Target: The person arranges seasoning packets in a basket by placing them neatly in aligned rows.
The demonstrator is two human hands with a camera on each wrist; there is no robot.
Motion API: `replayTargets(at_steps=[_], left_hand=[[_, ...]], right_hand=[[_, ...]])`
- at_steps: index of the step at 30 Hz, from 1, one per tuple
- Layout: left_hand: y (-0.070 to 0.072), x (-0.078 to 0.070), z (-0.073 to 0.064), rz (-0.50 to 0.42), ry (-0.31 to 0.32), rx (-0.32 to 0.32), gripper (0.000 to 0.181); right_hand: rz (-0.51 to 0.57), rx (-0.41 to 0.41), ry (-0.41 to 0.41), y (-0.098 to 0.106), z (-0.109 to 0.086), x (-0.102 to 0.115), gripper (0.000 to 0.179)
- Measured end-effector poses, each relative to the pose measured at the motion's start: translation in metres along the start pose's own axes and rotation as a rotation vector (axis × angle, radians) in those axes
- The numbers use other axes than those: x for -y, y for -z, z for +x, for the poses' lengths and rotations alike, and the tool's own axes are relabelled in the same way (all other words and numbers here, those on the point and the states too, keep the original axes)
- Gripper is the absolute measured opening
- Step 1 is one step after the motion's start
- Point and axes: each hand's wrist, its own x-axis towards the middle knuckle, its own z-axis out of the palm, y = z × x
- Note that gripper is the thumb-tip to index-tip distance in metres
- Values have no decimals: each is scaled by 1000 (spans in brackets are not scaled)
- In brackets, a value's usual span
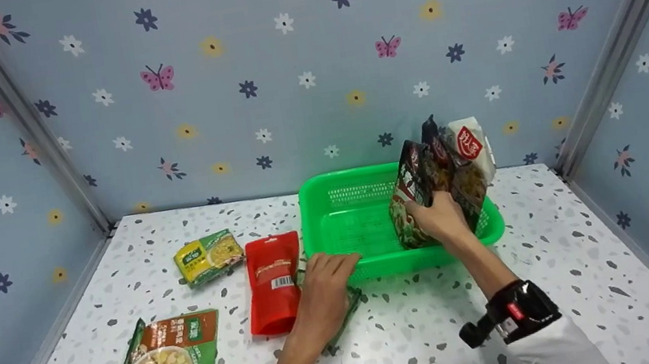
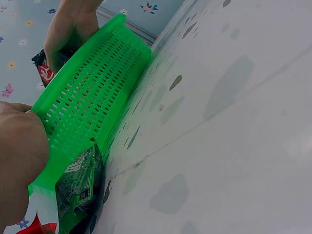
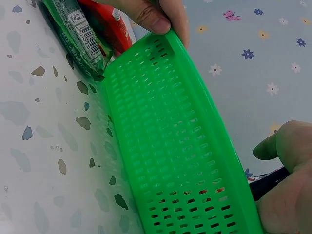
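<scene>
A green plastic basket point(image 1: 404, 261) stands at the back of the table. My left hand point(image 1: 324, 287) grips its near left rim, fingers over the edge and thumb outside in the right wrist view. Upright at the basket's right end lean a dark food pouch point(image 1: 406, 175), a second dark pouch point(image 1: 435, 147) and a white-topped pouch point(image 1: 470, 141). My right hand point(image 1: 444, 218) reaches in over the front rim and holds the leftmost dark pouch, thumb across its face; its other fingers are mostly hidden. Partly under my left hand lies a green packet point(image 2: 80, 190).
Left of the basket lies a red pouch point(image 1: 272, 283). A yellow-green packet point(image 1: 208, 257) sits farther left, and a brown-green packet point(image 1: 168, 353) lies nearer the front. Flower-patterned walls point(image 1: 302, 47) enclose the speckled table point(image 1: 431, 348) at the back and sides.
</scene>
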Motion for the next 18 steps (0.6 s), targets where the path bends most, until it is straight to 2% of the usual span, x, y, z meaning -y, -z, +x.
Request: replayTargets(at_steps=[6,11,15,18], left_hand=[[0,1,0,-5,6,5,47],[0,1,0,-4,4,1,49],[-1,1,-1,-10,6,3,51],[-1,2,0,-15,9,7,52]], right_hand=[[-33,-17,63,0,-6,0,67],[-82,-41,123,-1,-5,-3,31],[-119,-63,172,-3,-3,-5,46],[-158,-71,206,-4,-2,-4,50]])
